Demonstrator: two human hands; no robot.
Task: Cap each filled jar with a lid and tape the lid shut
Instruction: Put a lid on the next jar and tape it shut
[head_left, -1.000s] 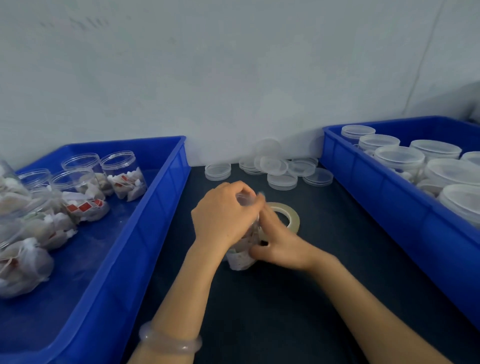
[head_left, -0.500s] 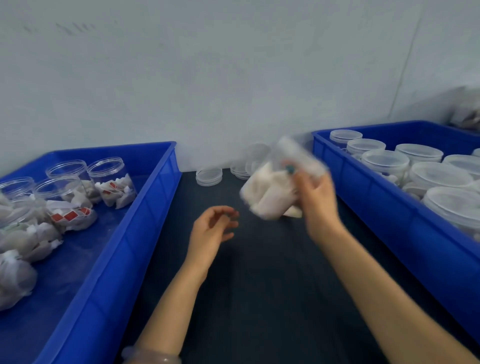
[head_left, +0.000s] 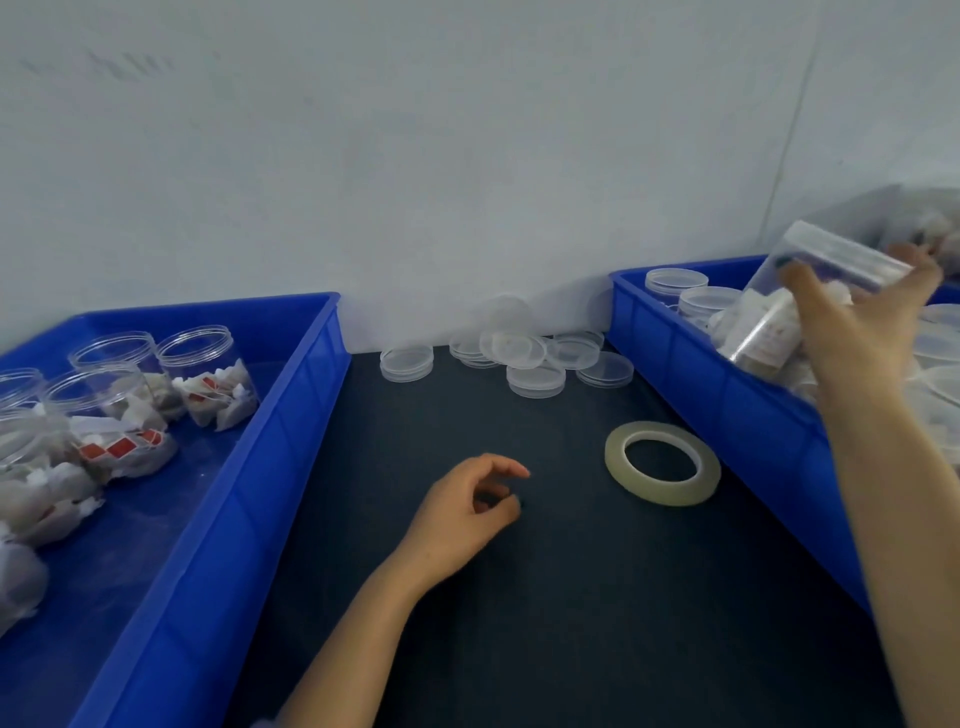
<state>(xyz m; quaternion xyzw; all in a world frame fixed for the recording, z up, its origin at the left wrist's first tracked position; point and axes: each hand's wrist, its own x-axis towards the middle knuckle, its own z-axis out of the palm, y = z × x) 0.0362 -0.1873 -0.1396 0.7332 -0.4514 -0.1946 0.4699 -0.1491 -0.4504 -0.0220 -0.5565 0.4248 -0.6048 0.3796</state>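
My right hand (head_left: 857, 332) grips the capped jar (head_left: 769, 317) tilted, base down toward the right bin (head_left: 727, 410) just beneath, while my left hand (head_left: 457, 514) rests loosely curled, holding nothing

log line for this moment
right hand: holds capped clear plastic jar over right blue bin | left hand: empty, loosely curled | clear tape roll: flat on dark table
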